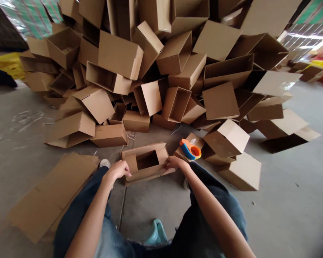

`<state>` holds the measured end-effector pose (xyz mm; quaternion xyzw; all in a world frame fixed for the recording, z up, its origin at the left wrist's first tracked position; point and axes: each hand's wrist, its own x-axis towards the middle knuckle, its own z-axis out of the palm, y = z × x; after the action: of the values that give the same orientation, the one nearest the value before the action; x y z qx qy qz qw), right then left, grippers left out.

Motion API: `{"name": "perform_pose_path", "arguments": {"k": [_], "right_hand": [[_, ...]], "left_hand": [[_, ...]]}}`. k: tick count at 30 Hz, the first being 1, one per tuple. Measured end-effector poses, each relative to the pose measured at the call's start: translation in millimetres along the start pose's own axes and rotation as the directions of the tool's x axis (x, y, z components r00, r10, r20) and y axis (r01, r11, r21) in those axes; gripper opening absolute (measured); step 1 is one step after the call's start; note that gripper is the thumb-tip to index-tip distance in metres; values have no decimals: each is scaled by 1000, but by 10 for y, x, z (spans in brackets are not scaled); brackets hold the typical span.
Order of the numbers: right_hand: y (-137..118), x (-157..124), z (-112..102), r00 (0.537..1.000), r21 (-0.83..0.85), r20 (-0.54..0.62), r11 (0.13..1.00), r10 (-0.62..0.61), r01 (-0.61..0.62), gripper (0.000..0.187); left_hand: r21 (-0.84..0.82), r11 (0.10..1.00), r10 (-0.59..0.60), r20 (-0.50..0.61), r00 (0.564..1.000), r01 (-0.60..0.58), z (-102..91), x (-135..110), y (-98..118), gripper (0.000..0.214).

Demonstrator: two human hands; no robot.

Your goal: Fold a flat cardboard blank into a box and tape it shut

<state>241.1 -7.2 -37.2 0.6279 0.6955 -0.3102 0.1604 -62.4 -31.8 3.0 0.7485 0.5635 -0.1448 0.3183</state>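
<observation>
An open cardboard box lies on the floor between my feet, its long flaps folded outward and its short end flaps turned inward. My left hand is closed at the near left edge of the box, fingers curled on the long flap. At the right end, my right hand pinches the box's near edge; its fingertips are partly hidden. Beside that hand, an orange and blue tape dispenser rests on a small piece of cardboard.
A large heap of cardboard boxes rises ahead of me. Flat cardboard sheets are stacked by my left leg. More boxes stand by my right knee. A teal plastic object is between my legs. Yellow crates are at far left.
</observation>
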Motion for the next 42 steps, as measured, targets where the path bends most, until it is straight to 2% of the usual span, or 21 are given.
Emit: {"name": "perform_pose_path", "arguments": {"k": [3, 5, 7, 10, 12, 17, 23, 29, 32, 36, 42], "right_hand": [[-83, 40, 29, 998, 35, 26, 998, -55, 54, 48], [-140, 33, 3, 997, 25, 59, 999, -45, 44, 47], [-192, -5, -59, 997, -12, 82, 1000, -1, 2, 52], [-245, -100, -202, 988, -106, 54, 984, 146, -140, 62], [-255, -165, -305, 980, -126, 22, 973, 198, -194, 57], [-244, -228, -435, 985, -36, -12, 984, 175, -175, 42], [-275, -156, -390, 978, 26, 23, 978, 208, -209, 42], [-237, -2, -264, 965, 3, -29, 966, 260, -260, 53], [-219, 75, -181, 959, -23, -94, 962, 267, -270, 58], [-232, 86, -141, 951, 1, -124, 959, 282, -284, 59], [-238, 45, -144, 941, 78, -144, 952, 306, -297, 53]], "left_hand": [[31, 998, -51, 5, 999, 51, -8, -41, -8, 11], [31, 997, -65, -6, 998, 65, -8, -39, -20, 12], [32, 997, -63, -8, 998, 63, -9, -20, -35, 12], [33, 998, -58, -7, 998, 58, -17, 28, -54, 13], [29, 997, -73, -8, 997, 73, -27, 61, -61, 12], [4, 985, -171, -7, 985, 171, -68, 114, -63, 13], [-8, 952, -305, -87, 948, 306, -50, 176, -92, 23], [-41, 955, -296, -181, 938, 293, 118, 352, -264, 28], [-49, 960, -280, -194, 940, 275, 170, 399, -319, 30], [-63, 967, -253, -148, 956, 246, 144, 365, -268, 21], [-94, 958, -284, -174, 943, 272, 122, 338, -206, 19]]}}
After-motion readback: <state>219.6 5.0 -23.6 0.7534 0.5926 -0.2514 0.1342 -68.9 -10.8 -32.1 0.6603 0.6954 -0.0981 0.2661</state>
